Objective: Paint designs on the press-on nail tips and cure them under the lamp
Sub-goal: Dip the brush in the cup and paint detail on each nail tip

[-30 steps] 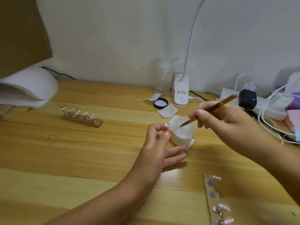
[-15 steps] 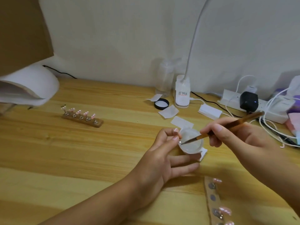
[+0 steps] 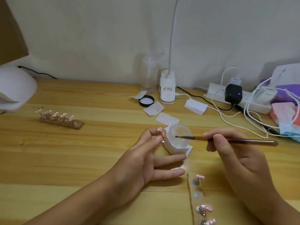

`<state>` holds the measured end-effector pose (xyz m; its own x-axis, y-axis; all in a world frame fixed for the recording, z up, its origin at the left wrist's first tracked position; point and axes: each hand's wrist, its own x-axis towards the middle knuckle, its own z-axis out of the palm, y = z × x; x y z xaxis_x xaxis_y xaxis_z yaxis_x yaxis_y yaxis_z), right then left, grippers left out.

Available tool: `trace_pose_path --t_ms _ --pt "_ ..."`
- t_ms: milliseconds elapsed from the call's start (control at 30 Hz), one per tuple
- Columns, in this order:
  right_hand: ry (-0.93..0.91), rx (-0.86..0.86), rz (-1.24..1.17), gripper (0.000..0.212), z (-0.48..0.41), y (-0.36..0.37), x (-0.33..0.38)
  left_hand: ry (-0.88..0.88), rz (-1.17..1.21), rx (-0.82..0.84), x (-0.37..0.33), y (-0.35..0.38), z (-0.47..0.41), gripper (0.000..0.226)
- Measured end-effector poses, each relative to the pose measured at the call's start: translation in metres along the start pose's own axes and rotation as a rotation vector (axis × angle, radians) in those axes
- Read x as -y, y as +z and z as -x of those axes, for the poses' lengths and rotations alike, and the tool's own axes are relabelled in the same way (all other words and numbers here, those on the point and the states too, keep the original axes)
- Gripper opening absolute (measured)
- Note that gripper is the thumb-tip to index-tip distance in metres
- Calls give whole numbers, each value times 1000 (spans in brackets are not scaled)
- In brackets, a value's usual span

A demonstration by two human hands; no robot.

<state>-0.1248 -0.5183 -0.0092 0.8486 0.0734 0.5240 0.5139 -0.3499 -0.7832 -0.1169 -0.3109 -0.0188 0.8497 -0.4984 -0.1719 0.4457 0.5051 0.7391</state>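
My left hand (image 3: 142,161) pinches a small nail tip on a metal stud (image 3: 161,137) between thumb and forefinger; its other fingers lie straight on the table. My right hand (image 3: 233,153) grips a thin brown brush (image 3: 230,140), its dark bristles over a small clear jar (image 3: 179,133) that sits on folded white paper (image 3: 177,148). A wooden holder (image 3: 196,202) with pink nail tips lies at the front right. A second wooden holder (image 3: 63,121) with several pink tips stands at the left. The white curing lamp (image 3: 14,90) is at the far left edge.
A black jar lid (image 3: 146,101), white paper pieces (image 3: 153,108), a clear bottle (image 3: 148,75) and a clip lamp base (image 3: 167,89) stand at the back. A power strip (image 3: 238,99) with plugs and white cables fills the back right, beside purple and pink packets (image 3: 287,114).
The brush came down from a steep angle to nearly level, its tip now at the jar. The paper that stood up around the jar has dropped and the jar's mouth shows.
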Motion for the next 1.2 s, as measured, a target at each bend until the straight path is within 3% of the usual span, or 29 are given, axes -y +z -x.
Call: trace_pose_path --t_ms 133,400,633,833,1033,1200 --pt "80 101 -107 17 -3 5 1 11 -46 41 0 -1 -2 7" --pt "-6 138 -79 22 2 5 -1 39 -96 36 1 -1 -1 7" --pt "-379 101 417 28 0 -1 0 70 -135 41 2 0 -1 10" --pt "-480 143 635 29 -1 7 -1 94 -133 60 3 2 -3 17" --pt "-425 164 622 28 -1 9 -1 104 -85 55 4 2 -6 19" --pt "-357 97 354 20 2 2 -5 68 -40 61 2 2 -4 16"
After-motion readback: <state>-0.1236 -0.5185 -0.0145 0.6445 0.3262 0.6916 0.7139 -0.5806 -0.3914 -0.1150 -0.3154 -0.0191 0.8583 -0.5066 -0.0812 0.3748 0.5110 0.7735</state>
